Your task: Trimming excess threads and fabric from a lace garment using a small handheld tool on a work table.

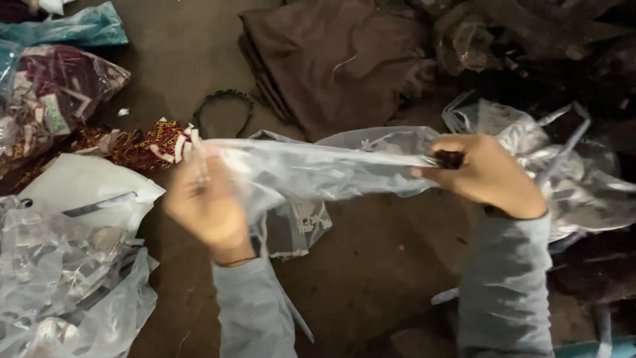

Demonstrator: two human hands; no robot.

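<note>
the left hand [207, 202] is closed on one end of a clear plastic bag [318, 166], with the fingers pinched on the thin plastic. the right hand [483, 174] is closed on the other end of the same bag, and a small dark bit shows between its fingers, too small to tell what it is. the bag is stretched flat between the two hands, up in the air over the brown floor [371, 265]. part of the bag hangs down just under the left hand. both arms wear grey sleeves [507, 285].

just above the left hand lies a red and gold patterned cloth [136, 146]. a thin dark ring [222, 109] lies on the floor a bit above that hand too. to the left of the left hand sits a white bag [79, 189], and below it a pile of crinkly clear bags [59, 292]. far up and to the left is a bag with dark red and white cloth inside [53, 93].

above and between the hands lies a stack of folded brown cloth [331, 59]. just to the right of the right hand sit more shiny clear bags [583, 179], with dark cloth around them.
</note>
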